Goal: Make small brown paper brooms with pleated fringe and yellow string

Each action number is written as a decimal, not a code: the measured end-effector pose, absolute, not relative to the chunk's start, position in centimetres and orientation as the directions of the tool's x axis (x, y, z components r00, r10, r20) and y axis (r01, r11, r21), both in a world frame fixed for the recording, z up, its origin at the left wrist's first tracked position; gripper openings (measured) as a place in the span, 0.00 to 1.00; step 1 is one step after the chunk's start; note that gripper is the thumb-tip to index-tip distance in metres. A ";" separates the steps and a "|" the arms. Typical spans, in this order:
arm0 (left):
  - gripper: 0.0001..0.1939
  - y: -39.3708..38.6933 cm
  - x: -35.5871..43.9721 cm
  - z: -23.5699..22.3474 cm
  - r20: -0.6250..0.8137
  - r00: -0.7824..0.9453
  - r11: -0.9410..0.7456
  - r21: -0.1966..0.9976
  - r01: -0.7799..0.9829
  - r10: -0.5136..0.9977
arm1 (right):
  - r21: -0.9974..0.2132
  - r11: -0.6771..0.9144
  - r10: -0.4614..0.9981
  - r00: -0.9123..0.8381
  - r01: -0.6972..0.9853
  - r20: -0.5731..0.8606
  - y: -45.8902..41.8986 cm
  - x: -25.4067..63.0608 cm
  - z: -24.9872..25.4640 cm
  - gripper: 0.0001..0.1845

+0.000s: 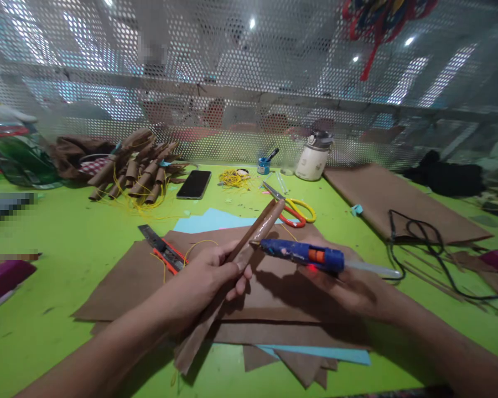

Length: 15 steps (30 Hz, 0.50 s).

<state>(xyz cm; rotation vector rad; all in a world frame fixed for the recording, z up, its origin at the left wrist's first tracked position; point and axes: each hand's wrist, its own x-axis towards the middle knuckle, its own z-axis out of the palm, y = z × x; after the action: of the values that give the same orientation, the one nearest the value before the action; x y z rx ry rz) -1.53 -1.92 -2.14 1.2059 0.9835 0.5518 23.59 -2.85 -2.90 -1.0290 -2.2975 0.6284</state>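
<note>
My left hand [216, 273] is closed around a rolled strip of brown paper [199, 340], which slants from lower left to upper right. A shiny line of glue runs along its upper part. In my right hand [348, 290] is a blue glue gun [294, 252] with an orange part and a clear glue stick [375, 269] out of its back. Its nozzle meets the paper roll just above my left fingers. Below lie stacked brown paper sheets [128, 287]. A box cutter [161, 249] rests left of my left hand; scissors [294, 213] lie beyond the roll.
Tied brown paper rolls [143, 166] with yellow string lie at the back left, beside a phone [194, 184]. A yellow string pile [234, 178], a blue jar [264, 165] and a white bottle [312, 157] stand farther back. A black cord [435, 243] loops at right near folded brown paper [398, 199].
</note>
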 end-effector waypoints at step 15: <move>0.07 -2.0 -1.5 -2.0 -0.298 0.520 0.297 0.951 0.086 0.801 | -0.601 0.626 0.740 -0.622 0.497 0.256 -3.3 23.5 -2.9 0.13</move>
<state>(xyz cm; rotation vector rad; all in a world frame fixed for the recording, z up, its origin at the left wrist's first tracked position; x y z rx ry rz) -1.51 -2.04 -1.97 1.1925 0.9300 0.5791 23.47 -3.26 -2.94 -0.9726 -2.3623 0.6657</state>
